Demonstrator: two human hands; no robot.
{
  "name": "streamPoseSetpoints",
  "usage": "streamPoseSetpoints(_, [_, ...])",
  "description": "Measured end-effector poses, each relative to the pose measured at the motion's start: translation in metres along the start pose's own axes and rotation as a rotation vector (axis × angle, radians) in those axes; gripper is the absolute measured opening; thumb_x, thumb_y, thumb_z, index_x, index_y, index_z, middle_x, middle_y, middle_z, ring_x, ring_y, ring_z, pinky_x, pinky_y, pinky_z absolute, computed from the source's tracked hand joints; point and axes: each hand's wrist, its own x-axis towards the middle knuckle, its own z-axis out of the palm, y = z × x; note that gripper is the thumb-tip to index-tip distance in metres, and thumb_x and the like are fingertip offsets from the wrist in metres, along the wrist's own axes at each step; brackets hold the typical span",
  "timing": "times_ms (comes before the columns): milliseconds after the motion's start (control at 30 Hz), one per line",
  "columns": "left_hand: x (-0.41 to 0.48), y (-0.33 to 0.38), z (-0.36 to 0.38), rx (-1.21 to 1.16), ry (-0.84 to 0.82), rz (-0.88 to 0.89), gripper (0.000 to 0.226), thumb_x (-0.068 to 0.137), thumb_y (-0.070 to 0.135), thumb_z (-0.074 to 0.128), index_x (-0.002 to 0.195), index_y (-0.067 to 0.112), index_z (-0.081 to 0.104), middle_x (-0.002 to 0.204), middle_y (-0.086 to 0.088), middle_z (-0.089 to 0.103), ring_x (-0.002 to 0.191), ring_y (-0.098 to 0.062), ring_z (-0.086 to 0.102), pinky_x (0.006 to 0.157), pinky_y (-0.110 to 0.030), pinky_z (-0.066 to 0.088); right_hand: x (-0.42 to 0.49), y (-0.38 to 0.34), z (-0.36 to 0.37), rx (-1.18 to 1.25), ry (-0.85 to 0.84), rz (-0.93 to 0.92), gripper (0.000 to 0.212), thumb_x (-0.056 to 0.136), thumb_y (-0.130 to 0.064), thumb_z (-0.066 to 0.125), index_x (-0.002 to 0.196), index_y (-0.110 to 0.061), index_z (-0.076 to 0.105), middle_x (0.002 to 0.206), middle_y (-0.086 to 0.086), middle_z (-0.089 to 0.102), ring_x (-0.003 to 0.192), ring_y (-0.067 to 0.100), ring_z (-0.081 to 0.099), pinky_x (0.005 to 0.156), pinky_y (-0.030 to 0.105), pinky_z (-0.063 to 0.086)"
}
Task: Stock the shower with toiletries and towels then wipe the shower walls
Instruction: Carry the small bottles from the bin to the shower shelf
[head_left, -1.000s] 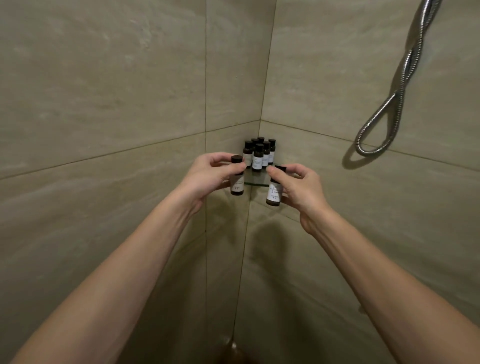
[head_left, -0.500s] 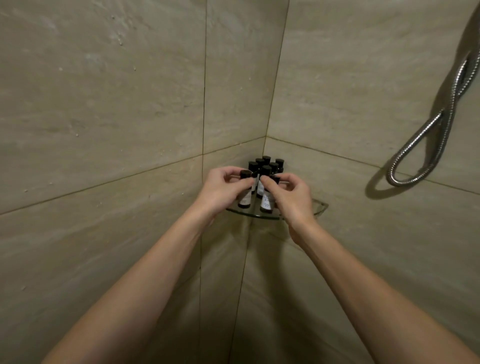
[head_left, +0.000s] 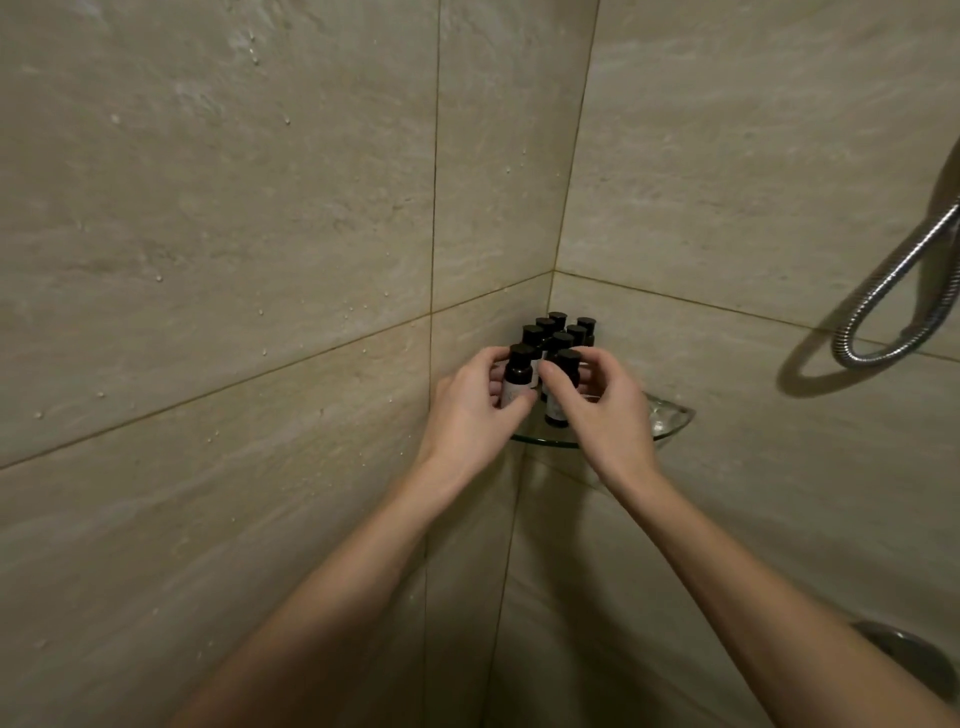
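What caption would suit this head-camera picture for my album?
A person's left hand and right hand hold small bottles at a glass corner shelf.

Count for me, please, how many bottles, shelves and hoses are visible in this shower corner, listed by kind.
Dark-capped bottles: 8 (one gripped by the left hand, one by the right hand)
Glass corner shelf: 1
Metal shower hose: 1
Total: 10

Just above the frame's centre, one small dark black-capped bottle (head_left: 517, 376) in my left hand (head_left: 467, 410) and a second bottle (head_left: 557, 410) in my right hand (head_left: 605, 410) stand upright at the glass corner shelf (head_left: 670, 418), fronting a cluster of matching bottles (head_left: 558, 327).
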Motion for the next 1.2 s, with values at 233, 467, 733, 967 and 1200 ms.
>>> streamPoseSetpoints(233, [-0.019,-0.008,0.013,0.224,0.196,0.07,0.062,0.085,0.03,0.078,0.135,0.022,0.042,0.106,0.008,0.069,0.098,-0.012,0.068,0.085,-0.038,0.058,-0.016,0.013,-0.009,-0.368,-0.014,-0.074,0.046,0.083,-0.047,0.067,0.124,-0.026,0.062,0.114,-0.013,0.067,0.115,0.015,0.057,0.1,0.042,0.046])
streamPoseSetpoints(467, [-0.007,-0.001,0.014,0.333,0.179,0.02,0.058,0.088,0.026,0.074,0.133,0.018,0.039,0.104,0.0,0.074,0.094,-0.022,0.072,0.075,-0.033,0.052,-0.015,0.011,0.0,-0.637,0.042,-0.044,0.036,0.085,-0.052,0.062,0.111,-0.029,0.07,0.113,-0.01,0.07,0.117,0.021,0.052,0.096,0.041,0.031])
streamPoseSetpoints(733, [-0.005,0.001,0.018,0.375,0.194,-0.018,0.047,0.089,0.028,0.073,0.122,0.017,0.041,0.105,-0.003,0.074,0.092,-0.023,0.073,0.071,-0.036,0.058,-0.01,0.008,0.008,-0.576,0.06,0.035,0.043,0.078,-0.066,0.065,0.107,-0.035,0.073,0.113,-0.01,0.071,0.121,0.024,0.05,0.094,0.039,0.025])
streamPoseSetpoints(967, [-0.007,0.001,0.019,0.379,0.22,-0.009,0.044,0.089,0.031,0.073,0.12,0.02,0.043,0.107,-0.002,0.074,0.094,-0.025,0.073,0.074,-0.04,0.058,-0.009,0.01,0.01,-0.592,0.073,0.048,0.043,0.077,-0.069,0.064,0.105,-0.037,0.073,0.113,-0.01,0.07,0.12,0.023,0.05,0.098,0.04,0.025])
streamPoseSetpoints(1200, [-0.008,-0.001,0.019,0.363,0.222,0.01,0.044,0.089,0.029,0.072,0.121,0.019,0.043,0.107,-0.003,0.074,0.094,-0.026,0.073,0.075,-0.041,0.058,-0.009,0.01,0.01,-0.596,0.07,0.044,0.044,0.077,-0.069,0.064,0.105,-0.036,0.073,0.114,-0.009,0.071,0.12,0.024,0.05,0.101,0.041,0.025])
